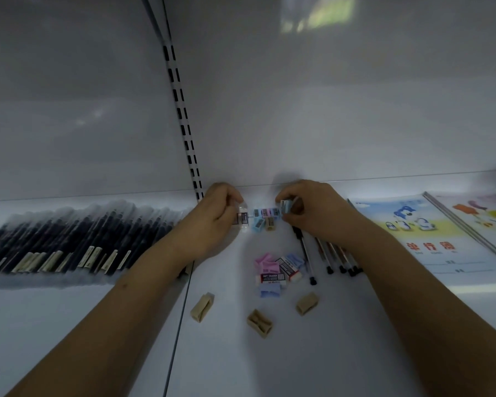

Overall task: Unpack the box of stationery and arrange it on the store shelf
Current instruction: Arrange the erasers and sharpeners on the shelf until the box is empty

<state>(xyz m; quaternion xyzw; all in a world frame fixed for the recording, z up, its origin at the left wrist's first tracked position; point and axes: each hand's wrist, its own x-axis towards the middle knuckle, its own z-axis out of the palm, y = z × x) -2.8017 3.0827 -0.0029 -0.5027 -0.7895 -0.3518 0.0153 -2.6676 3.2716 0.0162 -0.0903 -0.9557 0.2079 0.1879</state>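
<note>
**Small stock lined up at the back of a store shelf**

A white shelf, smooth and faintly glossy like painted metal, carries the stationery while a person sorts it by kind, seemingly so each sort gets its own strip. The box named in the task is not in view. The landmark is the short row of sharpeners against the back wall. Far left of that row lies a broad band of pens, dark barrels in clear sleeves laid side by side. Far right of it sit two flat exercise books with glossy picture covers. Just right and in front of the row a few loose pens fan out, black caps toward the shelf's edge. In front of the row waits a heap of erasers, soft blocks in pink, blue and white with printed sleeves, and nearer still three tan sharpeners, hard, boxy and ridged, well apart. The left hand, fingers curled, holds a clear-wrapped eraser at the row's left end. The right hand pinches a small pale-blue piece at the right end, probably the next addition.
</note>
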